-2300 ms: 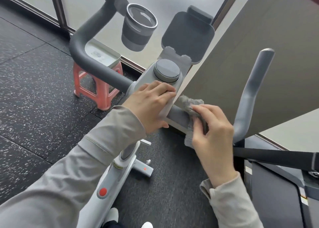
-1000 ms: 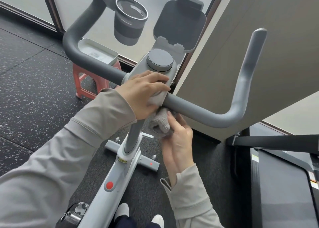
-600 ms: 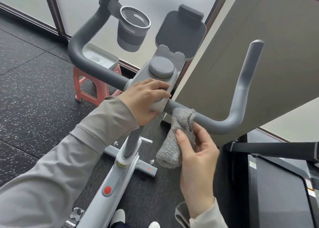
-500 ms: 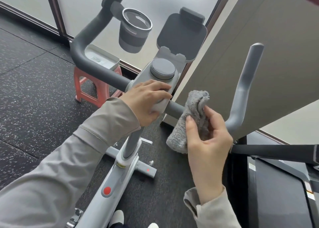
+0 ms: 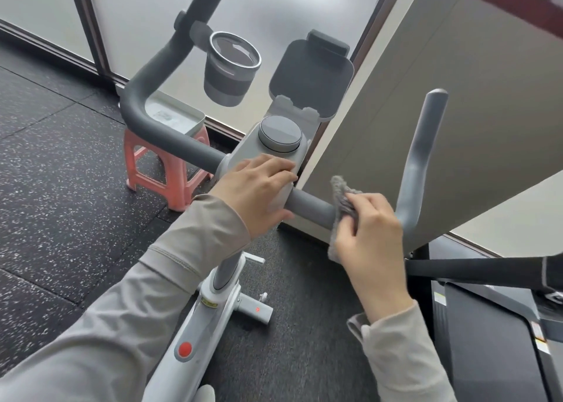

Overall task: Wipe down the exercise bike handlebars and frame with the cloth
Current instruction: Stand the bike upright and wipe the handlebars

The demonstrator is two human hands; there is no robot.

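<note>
The exercise bike's grey handlebar [image 5: 310, 205] runs across the middle, with a left arm curving up and a right arm [image 5: 417, 158] rising. My left hand [image 5: 259, 188] lies flat on the light grey centre console [image 5: 292, 155] below a round dial [image 5: 279, 133]. My right hand [image 5: 368, 228] holds a fluffy grey cloth [image 5: 341, 197] wrapped over the bar's right section, near the bend. The white frame post [image 5: 195, 325] with a red button drops toward the bottom. Part of the bar lies hidden under the cloth and hand.
A grey cup holder [image 5: 231, 69] and a tablet holder [image 5: 310, 76] stand beyond the console. A pink plastic stool [image 5: 170, 170] with a tray sits on the speckled black floor at left. A beige panel [image 5: 457, 112] stands close behind the right bar. A treadmill [image 5: 493, 325] fills the lower right.
My right hand has slid the cloth to the right along the bar, from beside the console toward the bend, after wiping beneath the bar earlier. My left hand has stayed on the console.
</note>
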